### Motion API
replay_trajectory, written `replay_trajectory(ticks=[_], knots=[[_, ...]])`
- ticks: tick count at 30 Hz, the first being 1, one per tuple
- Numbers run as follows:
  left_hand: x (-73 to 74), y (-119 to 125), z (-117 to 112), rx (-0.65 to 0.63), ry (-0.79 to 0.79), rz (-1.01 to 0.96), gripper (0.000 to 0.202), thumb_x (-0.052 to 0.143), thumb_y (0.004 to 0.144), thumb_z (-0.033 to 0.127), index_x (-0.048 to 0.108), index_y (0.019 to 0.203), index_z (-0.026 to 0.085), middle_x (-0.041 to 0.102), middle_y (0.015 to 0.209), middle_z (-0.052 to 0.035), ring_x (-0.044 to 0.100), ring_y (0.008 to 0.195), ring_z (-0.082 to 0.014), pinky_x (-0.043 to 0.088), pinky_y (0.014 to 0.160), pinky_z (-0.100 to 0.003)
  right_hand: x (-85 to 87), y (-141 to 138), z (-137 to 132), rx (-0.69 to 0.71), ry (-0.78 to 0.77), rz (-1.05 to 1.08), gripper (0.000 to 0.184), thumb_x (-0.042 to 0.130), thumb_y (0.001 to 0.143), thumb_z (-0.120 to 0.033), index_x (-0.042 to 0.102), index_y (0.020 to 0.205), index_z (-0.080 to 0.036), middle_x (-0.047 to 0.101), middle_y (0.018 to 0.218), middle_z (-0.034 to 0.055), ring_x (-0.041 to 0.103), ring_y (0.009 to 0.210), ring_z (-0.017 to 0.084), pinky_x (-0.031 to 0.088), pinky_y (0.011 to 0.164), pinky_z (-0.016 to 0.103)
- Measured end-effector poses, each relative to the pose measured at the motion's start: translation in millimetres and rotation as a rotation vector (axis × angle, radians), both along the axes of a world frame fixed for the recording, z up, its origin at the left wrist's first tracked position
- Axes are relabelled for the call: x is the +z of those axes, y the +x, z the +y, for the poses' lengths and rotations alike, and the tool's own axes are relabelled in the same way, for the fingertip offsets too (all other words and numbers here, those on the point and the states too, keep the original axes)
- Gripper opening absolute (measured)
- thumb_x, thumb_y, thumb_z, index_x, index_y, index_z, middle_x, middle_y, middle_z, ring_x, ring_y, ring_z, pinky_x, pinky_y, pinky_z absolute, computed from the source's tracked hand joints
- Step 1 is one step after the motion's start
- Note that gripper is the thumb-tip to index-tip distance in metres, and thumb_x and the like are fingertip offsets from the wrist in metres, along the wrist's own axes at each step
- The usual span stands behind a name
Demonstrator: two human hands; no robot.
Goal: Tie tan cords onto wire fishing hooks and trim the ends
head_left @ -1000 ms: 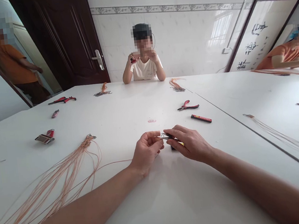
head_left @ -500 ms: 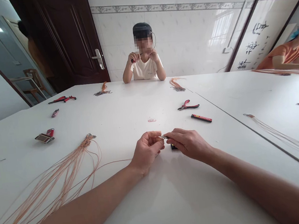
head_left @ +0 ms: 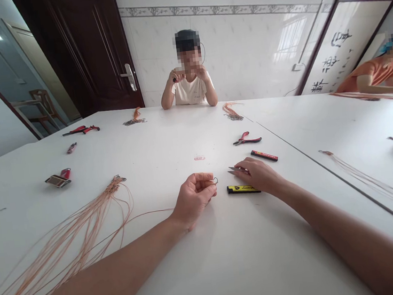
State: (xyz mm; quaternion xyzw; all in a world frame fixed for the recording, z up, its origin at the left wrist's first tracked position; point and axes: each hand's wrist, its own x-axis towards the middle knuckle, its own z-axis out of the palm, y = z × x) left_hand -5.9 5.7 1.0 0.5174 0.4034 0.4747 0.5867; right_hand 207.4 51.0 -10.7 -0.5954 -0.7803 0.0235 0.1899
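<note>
My left hand (head_left: 197,195) is closed in a pinch on a fish hook (head_left: 216,180), whose dark curved end pokes out past the fingertips. An orange line (head_left: 154,212) runs from behind that wrist to the left. My right hand (head_left: 256,171) is wrapped round a small pair of snips (head_left: 235,169); the two pointed blades stand slightly apart and face left, a short way from the hook. Just below the right fingers lies a yellow and black lighter-like stick (head_left: 243,189). A bundle of hooks on long orange lines (head_left: 111,188) spreads across the table left of my left hand.
Red-handled pliers (head_left: 247,138) and a red stick (head_left: 264,155) lie beyond my right hand. More pliers (head_left: 81,130) and a small box (head_left: 58,180) are on the left. One person (head_left: 192,88) sits opposite, another (head_left: 379,72) at the far right. A seam (head_left: 312,167) crosses the white table.
My right hand has drawn back to the right with the snips, away from the hook. The yellow stick now shows almost fully. My left hand has hardly moved.
</note>
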Motion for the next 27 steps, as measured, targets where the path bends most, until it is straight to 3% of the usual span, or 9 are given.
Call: replay_trajectory(ticks=[10, 14, 18, 23, 27], knots=[[-1.6, 0, 1, -0.003, -0.003, 0.004, 0.021, 0.062, 0.066, 0.021, 0.055, 0.085, 0.018, 0.054, 0.075, -0.0011, 0.052, 0.068, -0.0109, 0.040, 0.059, -0.023, 5.9, -4, -6, 0.098, 0.073, 0.035, 0.028, 0.042, 0.083, -0.035, 0.059, 0.093, -0.016, 0.058, 0.090, 0.0090, 0.051, 0.085, 0.021, 0.040, 0.073, 0.034], [-3.4, 0, 2, -0.008, 0.019, 0.007, 0.021, 0.061, 0.067, 0.021, 0.055, 0.087, 0.018, 0.054, 0.076, -0.0021, 0.051, 0.067, -0.0108, 0.039, 0.056, -0.022, 18.8, -10, -19, 0.245, -0.129, 0.070, 0.031, 0.050, 0.076, -0.046, 0.060, 0.091, -0.021, 0.057, 0.088, 0.0061, 0.053, 0.081, 0.019, 0.043, 0.065, 0.030], [-3.6, 0, 2, -0.012, 0.021, 0.018, 0.021, 0.061, 0.068, 0.021, 0.054, 0.087, 0.018, 0.053, 0.077, -0.0018, 0.051, 0.068, -0.0102, 0.038, 0.055, -0.021, 26.6, -18, -28, 0.215, -0.274, 0.027, 0.027, 0.056, 0.070, -0.045, 0.059, 0.085, -0.022, 0.054, 0.090, 0.0049, 0.053, 0.076, 0.018, 0.042, 0.057, 0.028], [-2.9, 0, 1, -0.010, 0.015, 0.003, 0.021, 0.061, 0.067, 0.021, 0.054, 0.086, 0.017, 0.054, 0.076, -0.0018, 0.051, 0.067, -0.0103, 0.039, 0.056, -0.022, 22.2, -22, -27, 0.245, -0.187, -0.007, 0.017, 0.047, 0.077, -0.035, 0.053, 0.072, -0.019, 0.053, 0.079, 0.0032, 0.050, 0.068, 0.015, 0.038, 0.054, 0.025], [-2.3, 0, 1, -0.001, 0.007, 0.000, 0.021, 0.062, 0.067, 0.022, 0.055, 0.086, 0.017, 0.054, 0.076, -0.0021, 0.052, 0.067, -0.0110, 0.039, 0.057, -0.023, 19.4, -24, -24, 0.205, -0.145, 0.130, 0.019, 0.043, 0.080, -0.034, 0.048, 0.071, -0.019, 0.053, 0.072, 0.0008, 0.049, 0.061, 0.012, 0.036, 0.055, 0.025]])
